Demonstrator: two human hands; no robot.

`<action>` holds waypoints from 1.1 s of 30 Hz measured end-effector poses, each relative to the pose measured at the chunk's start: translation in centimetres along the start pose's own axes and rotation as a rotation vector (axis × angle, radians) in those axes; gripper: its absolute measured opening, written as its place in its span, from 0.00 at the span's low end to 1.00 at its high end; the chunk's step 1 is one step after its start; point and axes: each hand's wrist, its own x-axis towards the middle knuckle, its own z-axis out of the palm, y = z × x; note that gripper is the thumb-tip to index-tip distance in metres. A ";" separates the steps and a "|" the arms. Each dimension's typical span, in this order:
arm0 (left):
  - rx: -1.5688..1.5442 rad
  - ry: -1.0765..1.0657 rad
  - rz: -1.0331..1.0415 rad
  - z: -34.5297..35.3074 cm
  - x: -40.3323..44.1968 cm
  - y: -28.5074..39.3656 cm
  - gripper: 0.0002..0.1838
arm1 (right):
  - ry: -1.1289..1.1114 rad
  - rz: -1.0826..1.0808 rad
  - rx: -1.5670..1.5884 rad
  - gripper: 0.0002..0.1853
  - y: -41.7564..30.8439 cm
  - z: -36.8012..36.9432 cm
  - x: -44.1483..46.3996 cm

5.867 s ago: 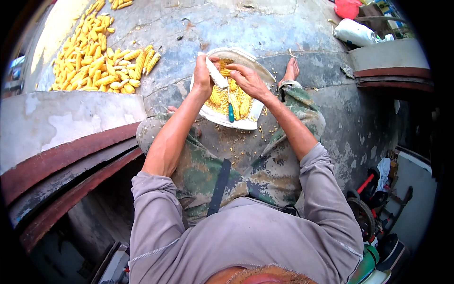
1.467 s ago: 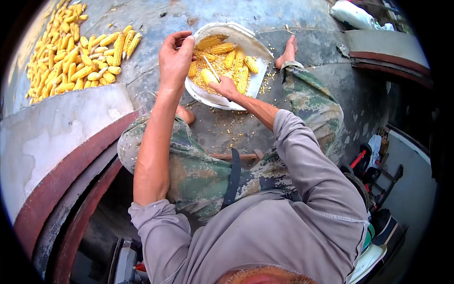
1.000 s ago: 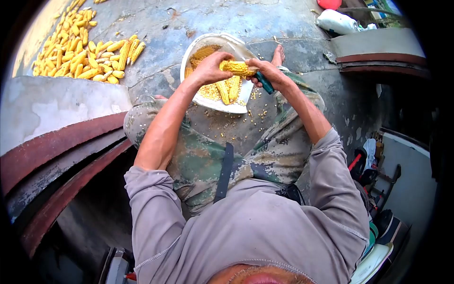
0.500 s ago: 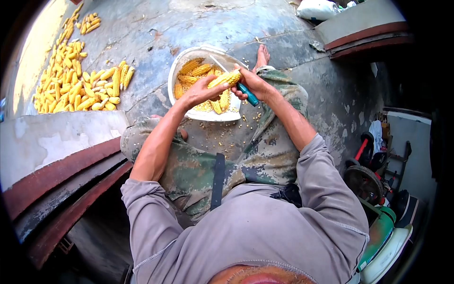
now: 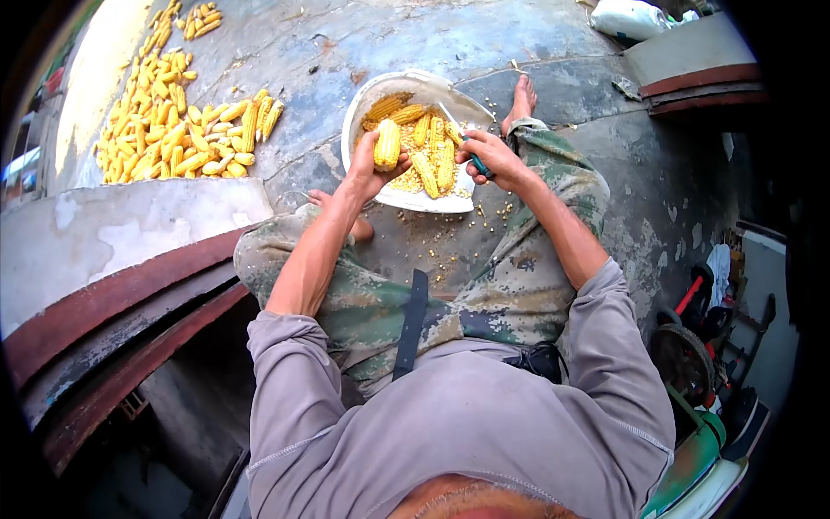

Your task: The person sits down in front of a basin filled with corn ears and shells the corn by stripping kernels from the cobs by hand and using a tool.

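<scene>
An ear of corn (image 5: 386, 145) stands nearly upright in my left hand (image 5: 367, 173), over the left side of a white tub (image 5: 354, 102). Pale stripes run down the ear where kernels are gone. My right hand (image 5: 497, 158) is closed around a screwdriver with a teal handle (image 5: 481, 167); its thin shaft (image 5: 449, 114) points up and left over the tub. Inside the tub lie several other ears (image 5: 425, 173) and many loose kernels (image 5: 406, 182).
A big heap of corn ears (image 5: 160, 130) covers the floor at the upper left. Loose kernels (image 5: 445, 255) dot the concrete below the tub. A low ledge (image 5: 130, 216) stands on the left, and a wheel (image 5: 683, 359) among stored items on the right.
My hands have moved apart. The ear went left and turned upright in my left hand, and the screwdriver in my right hand now points up and left, away from it.
</scene>
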 end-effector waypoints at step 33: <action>-0.829 0.276 -0.065 -8.2 21.2 -13.6 0.24 | 0.085 -0.161 -0.999 0.19 4.2 2.7 0.0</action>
